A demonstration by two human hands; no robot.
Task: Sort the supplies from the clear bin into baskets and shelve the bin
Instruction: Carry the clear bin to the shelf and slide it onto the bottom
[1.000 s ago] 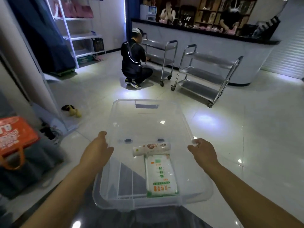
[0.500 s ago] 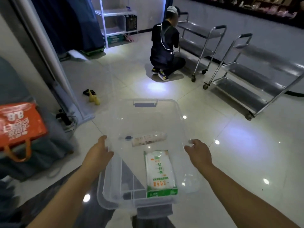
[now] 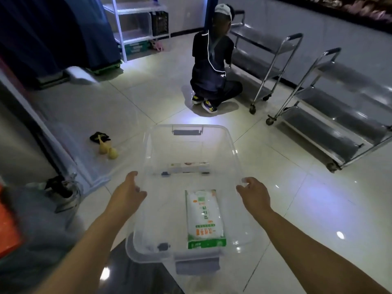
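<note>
I hold the clear bin (image 3: pixel 231 145) in front of me above the tiled floor, its grey handle at the far end. My left hand (image 3: pixel 127 194) grips its left rim and my right hand (image 3: pixel 253 193) grips its right rim. Inside the bin lies a white and green flat packet (image 3: pixel 203 217) near me. A white roll-shaped pack (image 3: pixel 188 166) lies across the bin's far part.
A person (image 3: pixel 212 64) crouches ahead beside two steel trolleys (image 3: pixel 331 98). A white shelf rack (image 3: pixel 135 24) stands at the back left. Yellow and black objects (image 3: pixel 105 144) lie on the floor at left; an orange bag (image 3: pixel 8 221) is at the left edge.
The view has tilted down and moved nearer to the crouching person and trolleys. The roll pack has slid toward the bin's far end. Both hands stay on the rims.
</note>
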